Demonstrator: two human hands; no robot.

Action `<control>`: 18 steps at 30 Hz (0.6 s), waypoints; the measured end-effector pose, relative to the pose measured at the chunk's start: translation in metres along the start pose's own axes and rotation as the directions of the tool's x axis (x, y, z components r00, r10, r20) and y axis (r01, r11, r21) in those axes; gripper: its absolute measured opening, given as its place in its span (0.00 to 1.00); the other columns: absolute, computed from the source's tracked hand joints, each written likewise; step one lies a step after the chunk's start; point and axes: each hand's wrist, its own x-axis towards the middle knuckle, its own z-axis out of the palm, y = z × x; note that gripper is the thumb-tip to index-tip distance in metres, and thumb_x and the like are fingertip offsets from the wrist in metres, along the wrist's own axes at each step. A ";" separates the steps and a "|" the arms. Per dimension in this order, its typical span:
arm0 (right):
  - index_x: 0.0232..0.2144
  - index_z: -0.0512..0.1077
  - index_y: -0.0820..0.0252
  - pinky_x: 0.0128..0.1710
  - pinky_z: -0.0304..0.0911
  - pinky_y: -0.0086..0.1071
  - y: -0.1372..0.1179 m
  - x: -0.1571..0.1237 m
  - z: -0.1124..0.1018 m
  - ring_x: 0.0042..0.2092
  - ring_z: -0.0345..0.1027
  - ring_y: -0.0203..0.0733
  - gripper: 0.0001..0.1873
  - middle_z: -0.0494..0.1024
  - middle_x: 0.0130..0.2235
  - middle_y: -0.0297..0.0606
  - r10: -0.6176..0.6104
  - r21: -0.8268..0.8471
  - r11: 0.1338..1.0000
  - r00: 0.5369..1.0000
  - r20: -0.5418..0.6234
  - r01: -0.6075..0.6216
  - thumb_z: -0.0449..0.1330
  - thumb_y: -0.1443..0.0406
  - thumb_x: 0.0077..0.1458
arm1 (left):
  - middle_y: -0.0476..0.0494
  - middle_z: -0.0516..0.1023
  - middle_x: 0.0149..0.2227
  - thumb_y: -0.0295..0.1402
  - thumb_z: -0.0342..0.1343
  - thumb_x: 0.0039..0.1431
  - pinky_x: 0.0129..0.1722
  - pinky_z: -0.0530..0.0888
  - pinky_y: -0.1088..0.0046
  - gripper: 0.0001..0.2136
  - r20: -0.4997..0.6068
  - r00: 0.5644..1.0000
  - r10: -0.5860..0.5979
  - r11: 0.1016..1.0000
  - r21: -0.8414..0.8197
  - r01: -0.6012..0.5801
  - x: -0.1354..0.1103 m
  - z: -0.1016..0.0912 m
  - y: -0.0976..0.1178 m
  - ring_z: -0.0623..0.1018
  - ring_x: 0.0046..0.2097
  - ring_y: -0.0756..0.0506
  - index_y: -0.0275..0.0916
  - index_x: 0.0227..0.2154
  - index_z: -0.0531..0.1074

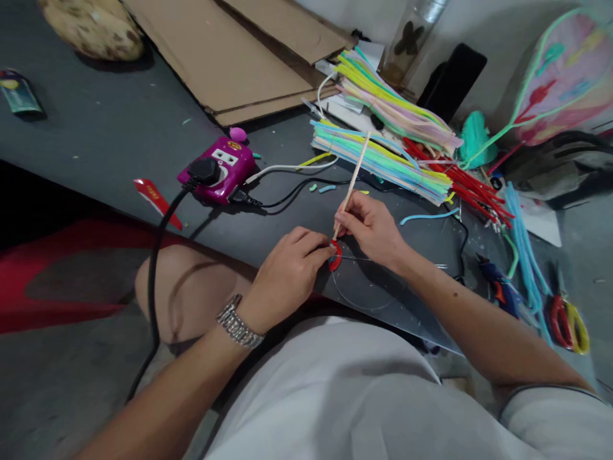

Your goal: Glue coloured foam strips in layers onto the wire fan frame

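Observation:
My right hand [366, 223] pinches a thin wooden stick [357, 169], tilted, its lower tip meeting a small curved red piece [336, 257], which looks like bent pipe cleaner. On the other side, my left hand [294, 265] has its fingers closed on that red piece at the table's near edge. A fine wire [352, 303] loops out below the red piece across the dark table. Bundles of coloured pipe cleaners [383, 156] lie beyond my right hand. How the fingertips grip the red piece is partly hidden.
A purple power strip [225, 169] with black cables sits left of my hands, near a red knife-like strip [158, 201]. Cardboard sheets [249, 64] lie behind. At right are red-and-yellow-handled scissors [567, 319], a blue glue gun [500, 287] and light blue pipe cleaners [527, 255].

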 end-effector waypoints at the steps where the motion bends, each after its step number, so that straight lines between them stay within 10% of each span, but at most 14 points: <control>1: 0.30 0.65 0.54 0.32 0.68 0.34 0.001 0.000 0.000 0.28 0.70 0.37 0.16 0.73 0.26 0.30 -0.019 0.008 1.000 1.000 -0.001 0.019 0.63 0.52 0.61 | 0.36 0.79 0.45 0.20 0.48 0.67 0.46 0.75 0.59 0.15 0.005 1.000 -0.001 1.000 0.002 0.001 0.000 0.000 0.000 0.71 0.45 0.40 0.33 0.48 0.77; 18: 0.27 0.67 0.56 0.32 0.72 0.33 0.005 -0.009 0.003 0.28 0.73 0.36 0.18 0.76 0.27 0.30 -0.081 0.088 0.992 0.992 -0.096 0.090 0.66 0.53 0.59 | 0.37 0.79 0.45 0.18 0.48 0.67 0.46 0.75 0.61 0.15 -0.006 1.000 0.004 1.000 -0.001 -0.004 0.001 0.000 0.000 0.71 0.44 0.40 0.32 0.48 0.78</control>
